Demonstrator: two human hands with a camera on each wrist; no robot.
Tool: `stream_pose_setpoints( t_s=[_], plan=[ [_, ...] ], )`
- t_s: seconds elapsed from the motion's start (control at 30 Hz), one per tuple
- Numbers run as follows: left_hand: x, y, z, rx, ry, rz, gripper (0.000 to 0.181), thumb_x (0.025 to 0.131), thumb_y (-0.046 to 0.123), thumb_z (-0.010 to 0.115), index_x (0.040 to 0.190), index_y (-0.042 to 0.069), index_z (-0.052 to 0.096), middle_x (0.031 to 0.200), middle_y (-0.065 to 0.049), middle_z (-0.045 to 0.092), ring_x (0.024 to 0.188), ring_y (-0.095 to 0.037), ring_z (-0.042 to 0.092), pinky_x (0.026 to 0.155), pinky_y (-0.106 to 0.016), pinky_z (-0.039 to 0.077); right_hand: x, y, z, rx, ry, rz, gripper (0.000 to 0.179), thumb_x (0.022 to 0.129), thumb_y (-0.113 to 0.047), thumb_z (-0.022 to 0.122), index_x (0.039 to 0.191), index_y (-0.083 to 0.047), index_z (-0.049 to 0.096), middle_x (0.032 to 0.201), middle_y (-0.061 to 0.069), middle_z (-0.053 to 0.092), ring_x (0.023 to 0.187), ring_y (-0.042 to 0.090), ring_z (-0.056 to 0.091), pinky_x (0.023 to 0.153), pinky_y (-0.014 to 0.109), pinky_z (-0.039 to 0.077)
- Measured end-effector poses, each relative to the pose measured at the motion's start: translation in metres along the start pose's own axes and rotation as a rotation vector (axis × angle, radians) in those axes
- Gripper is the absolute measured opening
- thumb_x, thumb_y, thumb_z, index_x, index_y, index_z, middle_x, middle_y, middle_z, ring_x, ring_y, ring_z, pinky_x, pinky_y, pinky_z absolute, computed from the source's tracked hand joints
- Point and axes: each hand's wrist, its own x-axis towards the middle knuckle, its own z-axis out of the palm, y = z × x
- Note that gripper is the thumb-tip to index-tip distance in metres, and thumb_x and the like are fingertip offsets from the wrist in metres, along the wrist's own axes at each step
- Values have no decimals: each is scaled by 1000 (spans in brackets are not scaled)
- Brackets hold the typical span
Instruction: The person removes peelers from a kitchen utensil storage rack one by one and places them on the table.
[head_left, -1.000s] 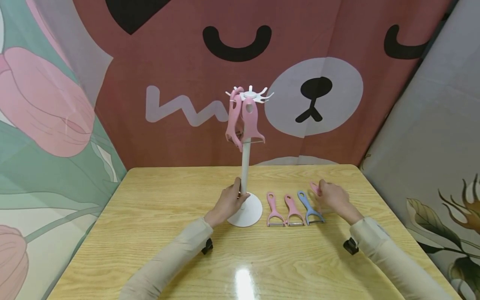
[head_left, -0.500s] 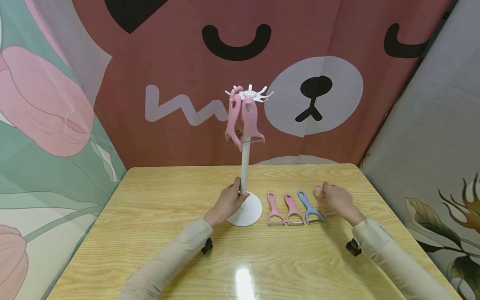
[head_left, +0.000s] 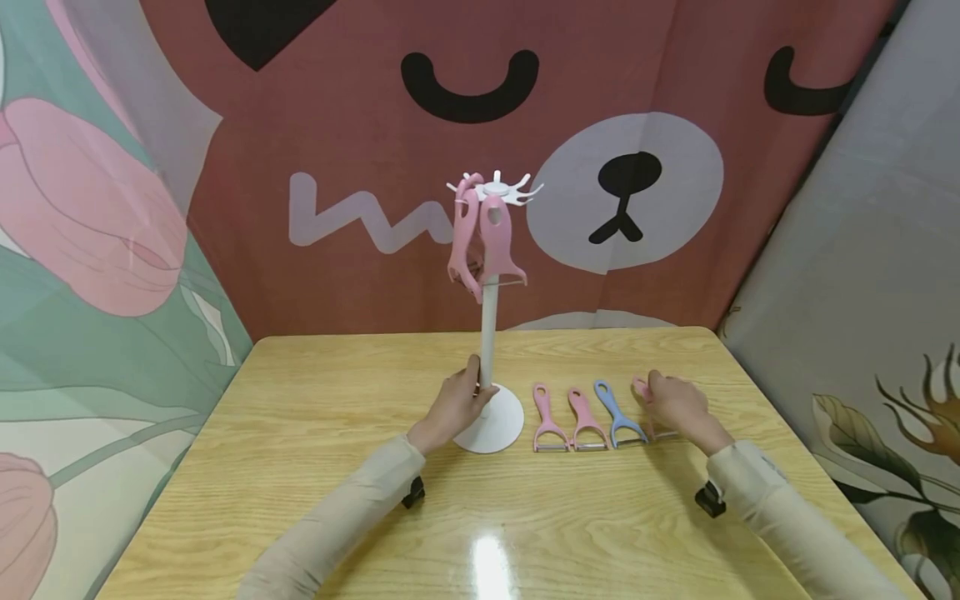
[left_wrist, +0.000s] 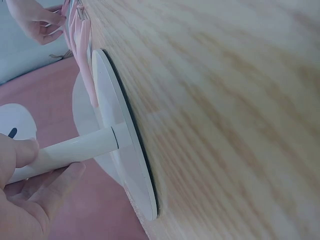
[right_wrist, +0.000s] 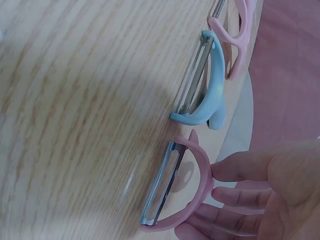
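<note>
My left hand (head_left: 448, 410) grips the white pole (head_left: 488, 329) of an upright stand just above its round base (head_left: 498, 433); thumb and fingers lie around the pole in the left wrist view. On the right of the table, my right hand (head_left: 678, 408) pinches a pink peeler (right_wrist: 204, 180) by the part behind its wide blade, the handle largely hidden by the hand. Left of it lie a blue peeler (head_left: 617, 414) and two pink peelers, one in the middle (head_left: 583, 417) and one nearest the base (head_left: 546, 417).
Several pink peelers (head_left: 497, 237) hang from the left and front hooks of the stand's white top (head_left: 517, 193); other hooks stick out bare on the right. The wooden table (head_left: 360, 517) meets a printed bear curtain (head_left: 360, 283) at the back. Patterned cloth (head_left: 840, 333) hangs at the right.
My right hand has moved slightly right and nearer with the pink peeler, away from the blue one, and its blade now lines up with the row. My left hand has stayed on the pole.
</note>
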Motion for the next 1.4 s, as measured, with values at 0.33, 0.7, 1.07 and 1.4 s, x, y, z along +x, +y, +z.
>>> stream_pose_setpoints(
  t_s=[0.33,0.7,1.07,1.4],
  plan=[
    [0,1,0,7,1,-1,28,97,15,65,110,1,44,90,-16,64,82,-27,70,61,-31,56,-2,2,5,2,2,-3,25,102,-23,47,90,-2,51,74,18,55,66,38,58,50,46,44],
    [0,0,1,0,4,4,27,97,14,65,109,2,44,89,-15,64,82,-27,70,61,-30,56,-3,3,7,-4,11,-12,34,105,-30,41,82,-6,44,67,14,47,60,31,49,51,41,38],
    [-1,-2,2,0,-1,9,28,97,14,65,110,1,44,90,-15,63,82,-26,70,62,-29,56,-2,1,7,-10,-18,17,28,102,-27,45,85,-5,48,71,15,51,63,32,52,52,43,40],
    [-2,0,1,-2,16,34,28,97,12,66,109,0,44,88,-16,63,81,-27,70,61,-30,56,-3,-9,4,-33,51,-14,23,97,-21,52,97,2,55,81,21,57,70,43,60,54,53,47]
  ],
)
